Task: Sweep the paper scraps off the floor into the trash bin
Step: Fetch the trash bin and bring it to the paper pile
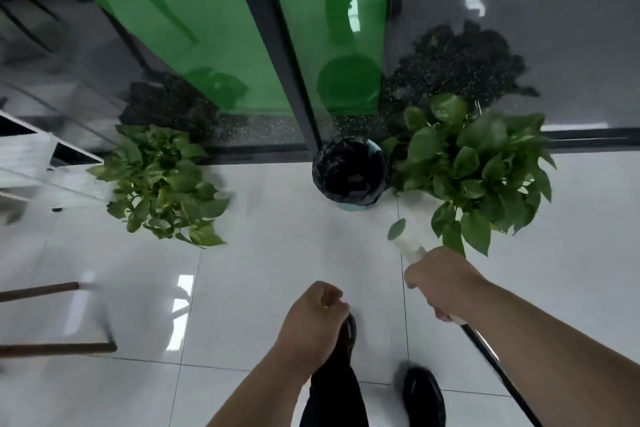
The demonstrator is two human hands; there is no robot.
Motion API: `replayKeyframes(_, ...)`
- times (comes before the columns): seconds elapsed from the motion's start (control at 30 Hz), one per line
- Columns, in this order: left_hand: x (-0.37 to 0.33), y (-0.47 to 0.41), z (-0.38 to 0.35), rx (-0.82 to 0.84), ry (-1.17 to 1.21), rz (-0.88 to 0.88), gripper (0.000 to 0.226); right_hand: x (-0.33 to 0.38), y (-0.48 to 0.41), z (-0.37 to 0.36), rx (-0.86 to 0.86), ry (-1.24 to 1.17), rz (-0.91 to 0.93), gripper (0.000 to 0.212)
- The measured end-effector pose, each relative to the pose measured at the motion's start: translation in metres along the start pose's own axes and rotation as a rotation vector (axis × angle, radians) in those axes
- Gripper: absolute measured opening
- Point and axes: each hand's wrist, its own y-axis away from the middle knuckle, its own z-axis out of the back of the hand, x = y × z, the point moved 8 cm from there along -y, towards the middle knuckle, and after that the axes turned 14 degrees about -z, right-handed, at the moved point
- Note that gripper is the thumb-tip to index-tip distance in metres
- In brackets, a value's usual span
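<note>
Right hand (443,284) is wrapped round a long handle (410,243), white grip up top, thin black pole below. The pole runs off the bottom edge, so its working end is cut off. Left hand (317,315) is curled in a loose fist, nothing visible in it. The round pale-blue trash bin (349,207), with a crinkly black liner, sits on glossy white tiles (277,253) between two leafy plants, left (162,184) and right (478,166).
</note>
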Motion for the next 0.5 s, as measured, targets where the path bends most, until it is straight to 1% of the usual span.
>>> replayKeyframes(0.13,0.037,-0.128,-0.020,0.034,0.012,0.065,0.018,0.057,-0.105,-0.025,-0.011,0.029,0.009,0.012)
replayKeyframes(0.27,0.069,-0.239,-0.044,0.027,0.073,0.106,0.015,0.087,-0.192,-0.035,-0.062,0.046,0.040,0.013)
replayKeyframes(0.37,0.087,-0.300,-0.062,-0.024,0.193,0.168,0.018,0.101,-0.238,-0.035,-0.130,0.044,0.062,0.009)
replayKeyframes(0.4,0.093,-0.316,-0.068,-0.040,0.222,0.191,0.022,0.105,-0.249,-0.034,-0.153,0.044,0.070,0.008)
replayKeyframes(0.5,0.109,-0.358,-0.084,-0.049,0.295,0.231,0.032,0.113,-0.280,-0.037,-0.146,0.023,0.060,0.008)
